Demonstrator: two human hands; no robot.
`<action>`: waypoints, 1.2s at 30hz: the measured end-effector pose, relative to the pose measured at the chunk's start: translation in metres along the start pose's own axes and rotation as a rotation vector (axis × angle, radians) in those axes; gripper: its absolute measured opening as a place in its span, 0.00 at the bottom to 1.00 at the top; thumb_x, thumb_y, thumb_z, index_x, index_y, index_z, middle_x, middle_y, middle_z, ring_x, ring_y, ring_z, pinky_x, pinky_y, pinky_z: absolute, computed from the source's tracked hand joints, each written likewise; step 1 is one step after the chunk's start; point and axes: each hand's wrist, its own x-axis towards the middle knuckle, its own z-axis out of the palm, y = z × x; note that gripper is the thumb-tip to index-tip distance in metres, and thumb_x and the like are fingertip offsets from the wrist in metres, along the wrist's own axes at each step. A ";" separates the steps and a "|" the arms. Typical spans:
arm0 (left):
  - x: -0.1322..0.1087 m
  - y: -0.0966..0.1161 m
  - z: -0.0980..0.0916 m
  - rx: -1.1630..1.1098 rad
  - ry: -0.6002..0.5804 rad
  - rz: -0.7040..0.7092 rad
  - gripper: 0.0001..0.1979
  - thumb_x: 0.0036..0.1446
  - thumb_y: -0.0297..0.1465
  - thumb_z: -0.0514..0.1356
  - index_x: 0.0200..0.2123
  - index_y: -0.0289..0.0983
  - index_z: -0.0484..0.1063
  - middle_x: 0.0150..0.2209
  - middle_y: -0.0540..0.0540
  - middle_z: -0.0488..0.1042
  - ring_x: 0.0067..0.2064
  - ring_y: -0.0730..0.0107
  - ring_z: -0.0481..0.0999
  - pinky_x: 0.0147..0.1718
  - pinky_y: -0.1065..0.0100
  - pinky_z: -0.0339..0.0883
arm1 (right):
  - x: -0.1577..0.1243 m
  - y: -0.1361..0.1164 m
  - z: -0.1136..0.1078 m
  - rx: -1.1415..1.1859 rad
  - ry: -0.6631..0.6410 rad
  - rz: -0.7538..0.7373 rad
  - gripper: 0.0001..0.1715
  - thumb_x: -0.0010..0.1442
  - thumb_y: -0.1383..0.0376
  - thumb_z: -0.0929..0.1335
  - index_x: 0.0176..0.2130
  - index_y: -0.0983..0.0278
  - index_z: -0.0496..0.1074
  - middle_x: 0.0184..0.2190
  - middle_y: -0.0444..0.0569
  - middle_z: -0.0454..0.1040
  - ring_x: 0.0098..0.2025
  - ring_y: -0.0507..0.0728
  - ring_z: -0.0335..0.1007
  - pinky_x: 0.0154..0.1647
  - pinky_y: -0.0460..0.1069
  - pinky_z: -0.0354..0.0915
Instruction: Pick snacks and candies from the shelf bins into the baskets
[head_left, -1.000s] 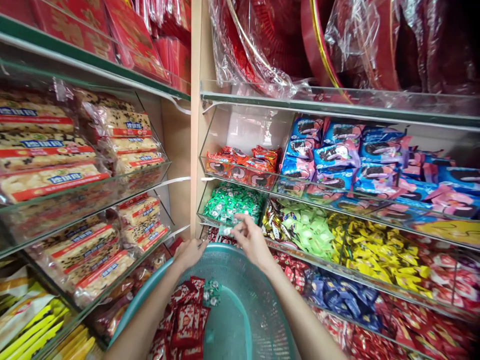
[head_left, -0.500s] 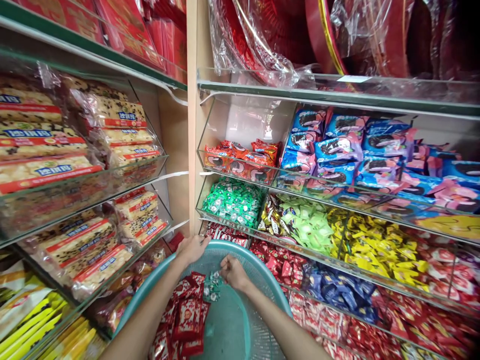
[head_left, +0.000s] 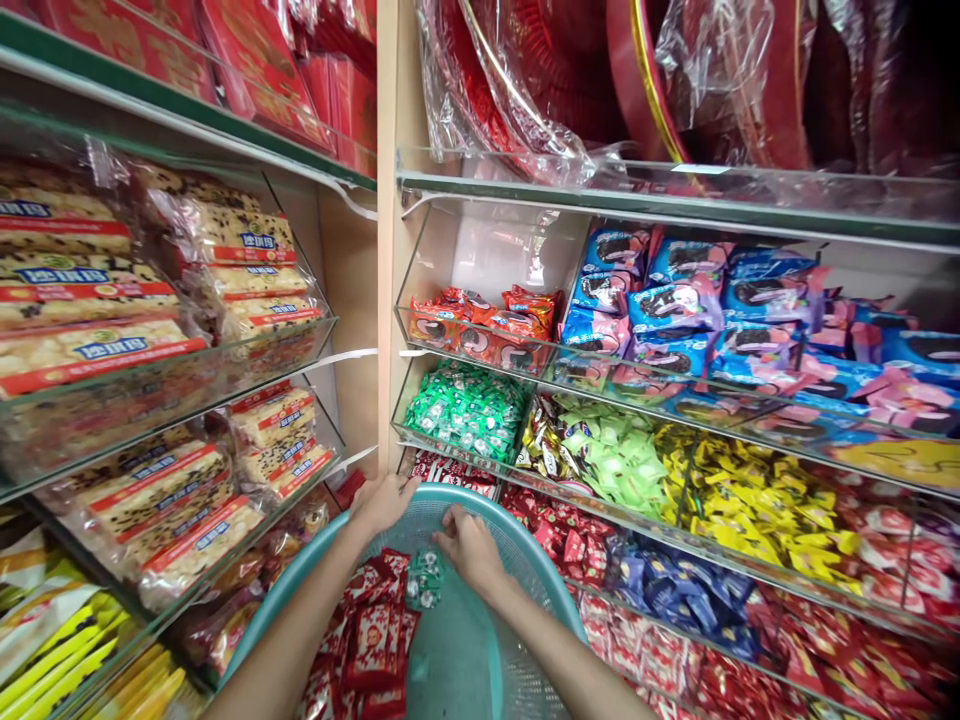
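A teal plastic basket (head_left: 559,598) is below me. My left hand (head_left: 381,502) is closed over its far-left rim. Inside the basket, near the far wall, is my right hand (head_left: 474,552), its fingers loosely curled and slightly apart with nothing visible between them. Just left of and below those fingertips lie several small green-wrapped candies (head_left: 424,580) in a little cluster. Red packets (head_left: 375,640) are heaped on the left side of the basket floor. Straight ahead, a glass shelf bin holds a pile of green-wrapped candies (head_left: 466,412) like those in the basket.
Tilted glass shelves on the right hold light green candies (head_left: 611,445), yellow candies (head_left: 757,490), dark blue candies (head_left: 671,575) and blue cookie packs (head_left: 675,300). On the left are packaged pastry bars (head_left: 112,310). A wooden post (head_left: 387,250) stands between the shelf units.
The green candies under my right hand were blurred and now lie together beside the red packets. My right hand has risen slightly from them. My left hand stays at the rim.
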 end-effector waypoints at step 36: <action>0.000 -0.007 -0.012 -0.040 0.004 -0.011 0.34 0.58 0.52 0.37 0.43 0.42 0.77 0.43 0.37 0.79 0.46 0.47 0.76 0.43 0.55 0.67 | 0.079 -0.051 -0.148 -0.961 0.488 -0.477 0.09 0.64 0.69 0.60 0.34 0.65 0.68 0.35 0.52 0.68 0.40 0.60 0.57 0.37 0.53 0.48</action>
